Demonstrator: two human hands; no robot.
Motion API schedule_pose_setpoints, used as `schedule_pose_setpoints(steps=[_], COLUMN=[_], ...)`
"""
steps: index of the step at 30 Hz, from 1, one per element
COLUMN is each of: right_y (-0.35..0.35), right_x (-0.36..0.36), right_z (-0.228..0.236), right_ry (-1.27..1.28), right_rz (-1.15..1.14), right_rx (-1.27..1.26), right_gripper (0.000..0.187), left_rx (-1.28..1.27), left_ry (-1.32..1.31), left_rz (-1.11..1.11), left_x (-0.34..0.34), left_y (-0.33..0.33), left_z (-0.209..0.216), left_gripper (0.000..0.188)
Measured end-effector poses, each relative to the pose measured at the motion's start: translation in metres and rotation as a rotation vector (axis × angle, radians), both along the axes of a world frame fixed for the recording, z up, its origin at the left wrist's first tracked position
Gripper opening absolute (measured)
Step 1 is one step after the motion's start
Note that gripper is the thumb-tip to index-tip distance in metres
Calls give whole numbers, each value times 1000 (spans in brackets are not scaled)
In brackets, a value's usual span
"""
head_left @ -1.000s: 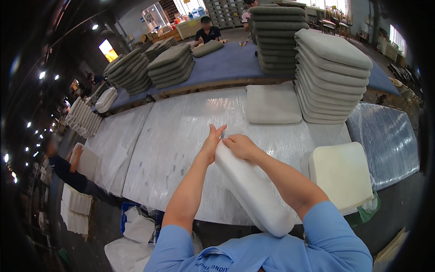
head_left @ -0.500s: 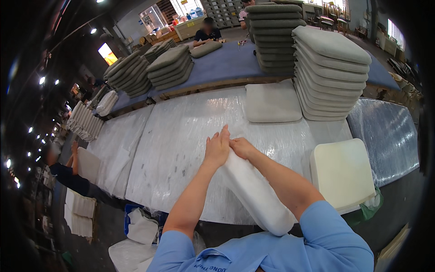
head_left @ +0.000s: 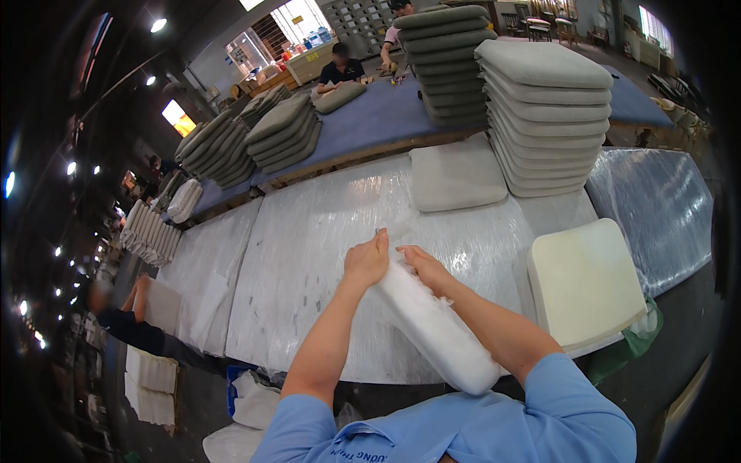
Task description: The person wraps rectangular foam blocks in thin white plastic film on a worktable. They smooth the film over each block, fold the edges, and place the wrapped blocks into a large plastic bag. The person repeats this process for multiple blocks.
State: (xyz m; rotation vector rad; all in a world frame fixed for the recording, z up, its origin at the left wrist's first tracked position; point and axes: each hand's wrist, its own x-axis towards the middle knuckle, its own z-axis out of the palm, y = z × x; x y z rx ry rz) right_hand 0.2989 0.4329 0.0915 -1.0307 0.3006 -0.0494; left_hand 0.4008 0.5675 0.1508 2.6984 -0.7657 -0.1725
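A thick white cushion (head_left: 436, 324), covered in fluffy wadding, stands on its edge between my forearms. Its near end rests against my blue shirt. My left hand (head_left: 367, 261) is closed at the far left corner, fingers together around the edge. On the other side of that end, my right hand (head_left: 426, 272) lies along the cushion with its fingers stretched out, apart from the left hand. Loose tufts of wadding stick out along the right edge near my right wrist. The cushion's underside is hidden.
Plastic film covers the worktable (head_left: 309, 255). A cream foam pad (head_left: 587, 282) lies at right. Beyond are a grey cushion (head_left: 457, 174) and a tall stack of light grey cushions (head_left: 544, 123). Co-workers sit behind the blue table (head_left: 378, 108); another person (head_left: 135, 316) stands at left.
My hands have drawn apart at the cushion's far end, where they were touching. The right hand's fingers have straightened, and ragged wadding now shows along the right edge. The view has shifted slightly.
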Motion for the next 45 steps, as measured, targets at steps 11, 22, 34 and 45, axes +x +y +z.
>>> schedule_pose_setpoints(steps=[11, 22, 34, 45], right_y=[-13, -40, -28, -28], right_x=[-27, -107, -114, -122], right_z=[-53, 26, -35, -25], right_ry=[193, 70, 226, 54], right_rz=[104, 306, 239, 184], right_rx=[-578, -519, -697, -671], right_gripper=[36, 47, 45, 23], left_rx=[35, 55, 32, 13], left_ry=[-25, 40, 14, -428], left_rz=[21, 78, 55, -268], left_x=[-8, -14, -17, -76], left_y=[4, 12, 9, 1], left_z=[9, 14, 15, 38], left_gripper=[59, 58, 56, 47])
